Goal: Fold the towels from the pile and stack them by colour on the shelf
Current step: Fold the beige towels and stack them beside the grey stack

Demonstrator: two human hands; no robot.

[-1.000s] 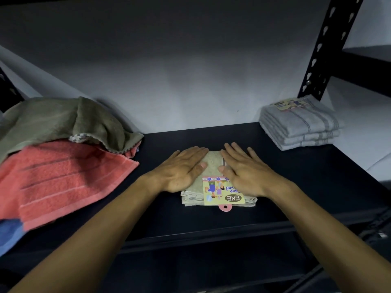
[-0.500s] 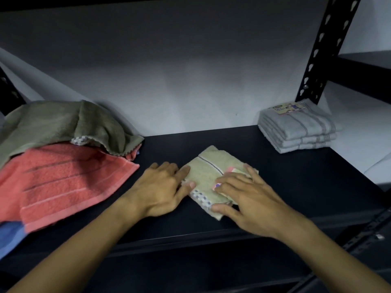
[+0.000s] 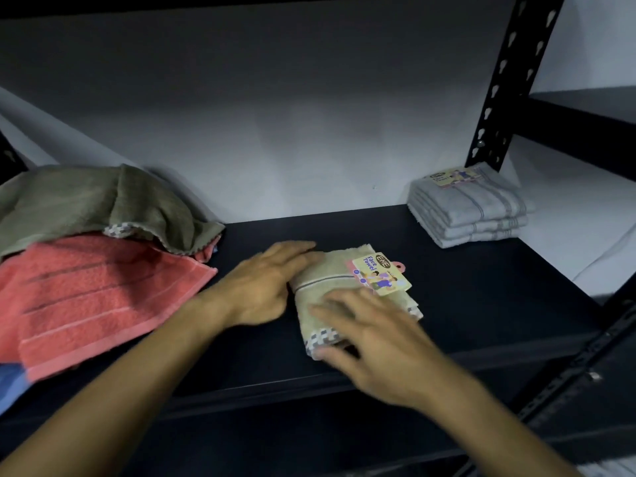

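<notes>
Lying mid-shelf, the folded beige towel (image 3: 347,294) has its long axis running near to far, label at the far right corner. Right hand (image 3: 375,346) rests on its near half, fingers spread flat, thumb at the near edge; left hand (image 3: 265,287) presses its left side, fingers straight. Grey stack (image 3: 471,208) sits well apart, far right; no beige stack exists. Unfolded pile (image 3: 96,256) lies left. Shelf (image 3: 481,287) between is unobstructed; the right hand appears nearer.
</notes>
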